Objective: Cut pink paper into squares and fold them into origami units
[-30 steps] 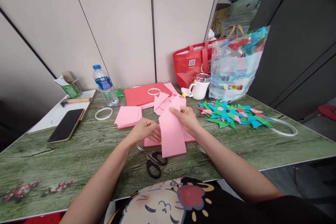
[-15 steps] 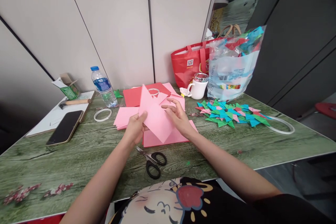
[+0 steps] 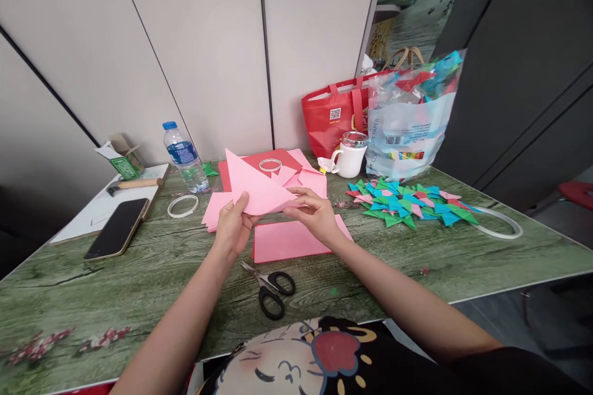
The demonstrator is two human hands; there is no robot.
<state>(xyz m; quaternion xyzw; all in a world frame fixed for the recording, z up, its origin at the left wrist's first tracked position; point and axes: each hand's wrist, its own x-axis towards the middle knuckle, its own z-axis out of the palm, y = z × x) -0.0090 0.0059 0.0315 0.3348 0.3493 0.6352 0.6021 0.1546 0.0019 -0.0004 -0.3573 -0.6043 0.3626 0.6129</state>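
Observation:
Between my hands, above the table, is a sheet of pink paper (image 3: pixel 257 188), with one corner pointing up to the left. My left hand (image 3: pixel 235 222) grips its lower left edge, thumb on top. On the right side, my right hand (image 3: pixel 312 213) pinches the sheet's other corner between thumb and fingers. Beneath lies a stack of pink and red paper (image 3: pixel 291 242). More pink sheets (image 3: pixel 215 210) sit left of it, and red paper (image 3: pixel 227 176) lies behind. Black-handled scissors (image 3: pixel 271 290) rest in front of the stack.
On the left are a phone (image 3: pixel 117 228), a hammer (image 3: pixel 134 183), a small box (image 3: pixel 123 157), a water bottle (image 3: pixel 185 160) and a tape roll (image 3: pixel 183 205). To the right are a white mug (image 3: pixel 351 157), a red bag (image 3: pixel 319 117), a plastic bag (image 3: pixel 407 123) and folded paper pieces (image 3: pixel 407 200).
My right hand has closed on the paper's right corner, where its fingers were apart before. The sheet has tilted, and its lower point no longer hangs over the stack.

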